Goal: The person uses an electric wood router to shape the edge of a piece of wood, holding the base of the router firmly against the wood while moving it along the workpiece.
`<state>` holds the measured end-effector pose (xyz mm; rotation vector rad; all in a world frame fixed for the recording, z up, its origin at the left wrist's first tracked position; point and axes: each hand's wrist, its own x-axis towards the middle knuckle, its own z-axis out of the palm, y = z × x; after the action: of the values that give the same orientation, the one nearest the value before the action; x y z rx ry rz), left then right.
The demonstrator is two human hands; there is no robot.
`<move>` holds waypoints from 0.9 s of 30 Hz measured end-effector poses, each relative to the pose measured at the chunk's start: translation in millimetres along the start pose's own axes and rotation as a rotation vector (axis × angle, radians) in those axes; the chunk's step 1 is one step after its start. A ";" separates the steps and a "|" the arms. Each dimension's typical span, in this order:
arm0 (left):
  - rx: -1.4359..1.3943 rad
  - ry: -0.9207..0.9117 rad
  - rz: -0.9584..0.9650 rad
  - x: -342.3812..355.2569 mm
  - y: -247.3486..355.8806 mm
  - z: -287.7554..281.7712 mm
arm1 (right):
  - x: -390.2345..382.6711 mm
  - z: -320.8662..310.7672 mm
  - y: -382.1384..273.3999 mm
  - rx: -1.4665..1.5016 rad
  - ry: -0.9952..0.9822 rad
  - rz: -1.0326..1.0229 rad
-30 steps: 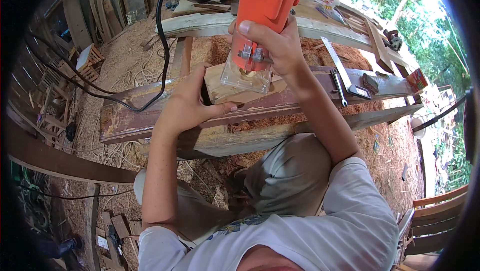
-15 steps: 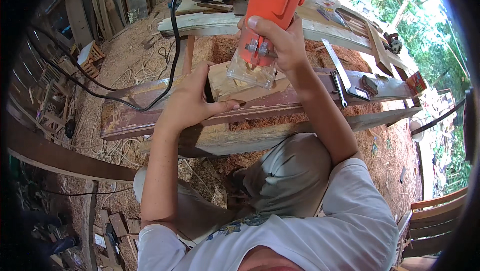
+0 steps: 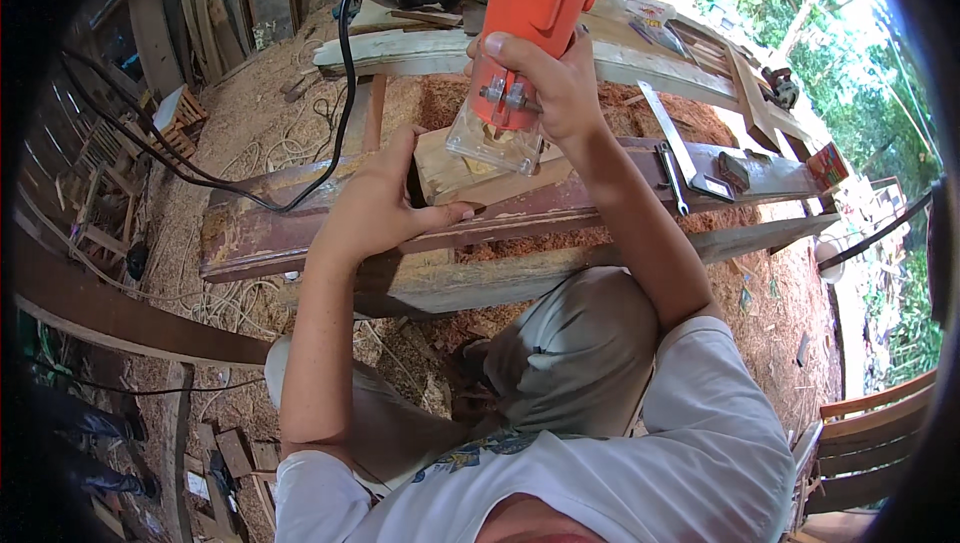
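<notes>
My right hand (image 3: 550,88) is closed round an orange handheld router (image 3: 525,3) with a clear plastic base (image 3: 480,153), which is on or just over a pale wooden block (image 3: 445,173). My left hand (image 3: 380,213) grips that block at its left end, fingers over the top and thumb along the near side. The block sits on a long worn brown board (image 3: 250,243). On the board to the right lie a metal square (image 3: 665,123), a wrench (image 3: 672,178) and a small dark block (image 3: 732,168). The router's bit is hard to make out.
A black cord (image 3: 345,63) loops left of the board. A pale beam (image 3: 380,55) with tools and offcuts runs behind. Planks (image 3: 200,28) lean at the back left. Sawdust and rope cover the floor. At lower left are another person's dark-trousered legs (image 3: 95,418); a wooden chair (image 3: 870,423) stands at lower right.
The router and my right hand shifted slightly right, then back left. At the lower left, more of the other person's legs has come into view. My left hand stays on the block.
</notes>
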<state>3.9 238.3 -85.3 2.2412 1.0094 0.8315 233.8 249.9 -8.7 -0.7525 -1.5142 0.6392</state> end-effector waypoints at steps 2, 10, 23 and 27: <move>-0.031 0.017 0.031 0.2 -0.6 0.5 | -0.2 0.2 0.6 0.038 0.001 0.032; -0.042 0.001 0.021 1.7 0.1 -0.4 | 2.1 0.9 1.6 0.056 -0.012 0.010; -0.017 0.020 0.026 0.8 -1.4 0.8 | 3.8 5.9 3.8 0.101 0.004 0.012; -0.009 0.016 0.021 0.8 -2.0 1.9 | 4.8 -1.7 9.2 0.019 -0.017 0.051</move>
<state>4.7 239.7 -87.6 2.2447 0.9886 0.8624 236.1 259.3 -12.6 -0.7747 -1.5066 0.6989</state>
